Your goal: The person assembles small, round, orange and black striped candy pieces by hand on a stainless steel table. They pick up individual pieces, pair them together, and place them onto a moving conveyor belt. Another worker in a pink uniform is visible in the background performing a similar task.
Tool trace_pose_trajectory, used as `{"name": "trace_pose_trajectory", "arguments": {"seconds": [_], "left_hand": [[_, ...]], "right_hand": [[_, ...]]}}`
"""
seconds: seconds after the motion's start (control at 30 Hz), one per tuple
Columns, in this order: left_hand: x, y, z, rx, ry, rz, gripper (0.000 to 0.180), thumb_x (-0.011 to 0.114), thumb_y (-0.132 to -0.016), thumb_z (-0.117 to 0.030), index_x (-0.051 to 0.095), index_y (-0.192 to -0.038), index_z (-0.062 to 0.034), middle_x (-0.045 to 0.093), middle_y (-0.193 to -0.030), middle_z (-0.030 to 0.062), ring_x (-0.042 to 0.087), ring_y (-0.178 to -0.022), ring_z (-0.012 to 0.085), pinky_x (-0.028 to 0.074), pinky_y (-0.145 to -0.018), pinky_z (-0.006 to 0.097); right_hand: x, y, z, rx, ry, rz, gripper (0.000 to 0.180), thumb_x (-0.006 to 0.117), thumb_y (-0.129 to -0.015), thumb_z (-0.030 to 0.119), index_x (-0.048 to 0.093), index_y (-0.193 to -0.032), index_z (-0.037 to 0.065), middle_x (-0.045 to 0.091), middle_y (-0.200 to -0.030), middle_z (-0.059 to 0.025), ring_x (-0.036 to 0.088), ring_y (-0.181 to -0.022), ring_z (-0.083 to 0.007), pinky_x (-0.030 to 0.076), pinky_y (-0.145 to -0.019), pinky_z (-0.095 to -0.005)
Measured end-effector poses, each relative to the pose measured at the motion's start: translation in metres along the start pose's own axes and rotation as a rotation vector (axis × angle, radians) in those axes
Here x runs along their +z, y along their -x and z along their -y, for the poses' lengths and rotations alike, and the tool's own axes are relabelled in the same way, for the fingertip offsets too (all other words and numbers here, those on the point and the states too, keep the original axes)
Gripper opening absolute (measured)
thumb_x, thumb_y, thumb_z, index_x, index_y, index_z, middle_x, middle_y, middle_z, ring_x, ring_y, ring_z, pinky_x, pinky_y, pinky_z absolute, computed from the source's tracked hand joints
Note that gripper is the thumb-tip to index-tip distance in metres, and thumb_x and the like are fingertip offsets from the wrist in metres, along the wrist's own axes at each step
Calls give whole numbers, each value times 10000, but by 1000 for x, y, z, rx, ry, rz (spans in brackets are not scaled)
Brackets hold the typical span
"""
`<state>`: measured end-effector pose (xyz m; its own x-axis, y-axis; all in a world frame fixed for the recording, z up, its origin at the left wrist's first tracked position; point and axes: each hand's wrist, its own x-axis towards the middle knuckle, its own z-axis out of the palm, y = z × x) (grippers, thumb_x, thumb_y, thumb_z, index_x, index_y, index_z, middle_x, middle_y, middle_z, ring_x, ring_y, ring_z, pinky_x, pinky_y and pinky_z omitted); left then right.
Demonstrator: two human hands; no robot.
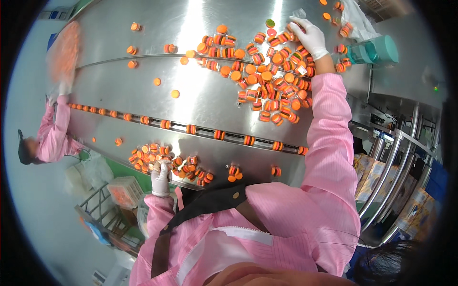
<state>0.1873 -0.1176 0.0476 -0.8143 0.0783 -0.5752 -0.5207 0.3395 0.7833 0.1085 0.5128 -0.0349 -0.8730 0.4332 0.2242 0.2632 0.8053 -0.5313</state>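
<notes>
On the steel table lies a large heap of small orange burger-shaped pieces (267,90), many with red and dark middle bands and some in clear wrapping. My right hand (310,39), in a white glove, reaches to the far edge of this heap, its fingers stretched over a few pieces. Near the table's front edge sits a smaller pile of the same pieces (148,155). My left hand (161,180), also gloved, is at this pile with its fingers bent together; what they hold, if anything, cannot be made out.
A narrow conveyor track (205,131) carries a spaced row of pieces across the table between the heaps. At the far left a co-worker (52,124) in pink handles a bag of orange pieces (67,50). A teal container (377,50) lies to the right, near metal rails (391,167).
</notes>
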Motion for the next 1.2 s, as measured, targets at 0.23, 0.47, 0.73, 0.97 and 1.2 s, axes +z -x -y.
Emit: {"name": "trace_pose_trajectory", "arguments": {"seconds": [0.23,0.47,0.73,0.97,1.2], "left_hand": [[1,-4,3,6,27,9,346,526,-938,-378,571,-1031,-48,438,-642,-42,374,-480,51,286,-416,195],[-1,-4,-1,-3,47,6,340,510,-948,-363,569,-1045,-42,423,-640,-43,367,-490,55,276,-429,201],[-8,-5,2,18,56,27,327,519,-943,-364,562,-1031,-52,412,-639,-38,357,-491,59,275,-423,204],[-12,-4,2,8,55,-26,340,537,-931,-382,565,-1020,-54,451,-669,-29,369,-488,57,277,-415,200],[-14,-5,3,20,53,-16,310,514,-946,-352,563,-1016,-54,488,-692,-12,388,-493,60,292,-425,200]], "right_hand": [[34,-8,41,-85,-476,94,342,602,-889,295,626,-1160,88,660,-1035,-40,603,-847,-93,479,-750,-224],[64,-19,73,-21,-728,391,364,603,-875,310,622,-1167,93,653,-1088,-56,603,-990,-150,448,-897,-262],[90,-31,116,-79,-810,710,407,590,-889,290,588,-1226,62,621,-1154,-68,559,-1044,-136,409,-949,-253],[107,-23,155,-122,-805,912,394,614,-869,227,579,-1238,93,603,-1169,-73,555,-1048,-151,416,-940,-263],[101,-7,171,-321,-627,923,327,584,-869,217,630,-1163,83,644,-1132,-87,587,-1042,-169,431,-936,-274]]}}
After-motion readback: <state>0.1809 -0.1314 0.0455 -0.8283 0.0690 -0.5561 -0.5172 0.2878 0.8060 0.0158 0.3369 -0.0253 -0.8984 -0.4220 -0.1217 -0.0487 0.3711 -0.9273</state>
